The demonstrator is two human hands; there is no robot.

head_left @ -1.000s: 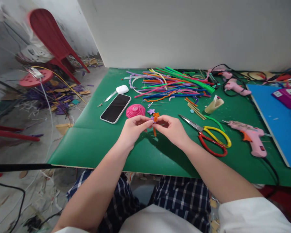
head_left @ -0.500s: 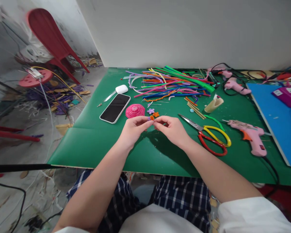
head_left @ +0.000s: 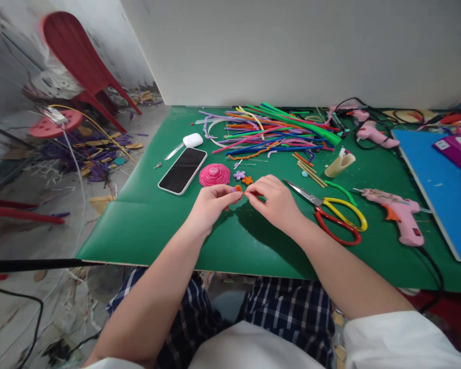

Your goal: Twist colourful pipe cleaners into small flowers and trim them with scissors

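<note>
My left hand (head_left: 214,205) is closed in a pinch around a small orange and purple pipe-cleaner piece (head_left: 237,188); the fingers cover part of it. Close on its right, the fingertips of my right hand (head_left: 272,201) are pressed together, and what is between them is too small to make out. Just beyond my fingers lie a purple pipe-cleaner flower (head_left: 238,175) and an orange pipe-cleaner flower (head_left: 247,180). A pink coiled disc (head_left: 214,175) rests beside them on the left. Scissors (head_left: 325,207) with red and yellow handles lie right of my right hand.
A phone (head_left: 183,171) and a white case (head_left: 192,140) lie to the left on the green table (head_left: 138,225). Many-coloured pipe cleaners (head_left: 276,130) are heaped at the back. A pink glue gun (head_left: 403,215) and a blue board (head_left: 434,189) are at right, near a bamboo cup (head_left: 340,165).
My right hand has drawn slightly right and up, its fingertips now a little apart from the left ones. My left hand has stayed almost in place, holding the pipe-cleaner piece.
</note>
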